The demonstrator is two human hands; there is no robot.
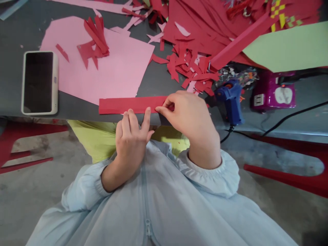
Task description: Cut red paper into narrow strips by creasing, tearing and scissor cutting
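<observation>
A long red paper strip (123, 105) lies along the front edge of the dark table. My right hand (189, 114) pinches it near its right part, thumb and forefinger together; the hand covers that end. With its fingers stretched out, my left hand (132, 131) rests its fingertips along the strip's lower edge and holds nothing. Behind the strip lies a large pink paper sheet (115, 65), with folded red paper pieces (96, 44) on it.
At the left is a phone (38, 82). Red paper scraps (184, 65) lie behind my right hand. To the right stand a blue glue gun (230, 100) and a purple box (274, 90) with a black cable. A green sheet (294, 46) lies over red paper at the back right.
</observation>
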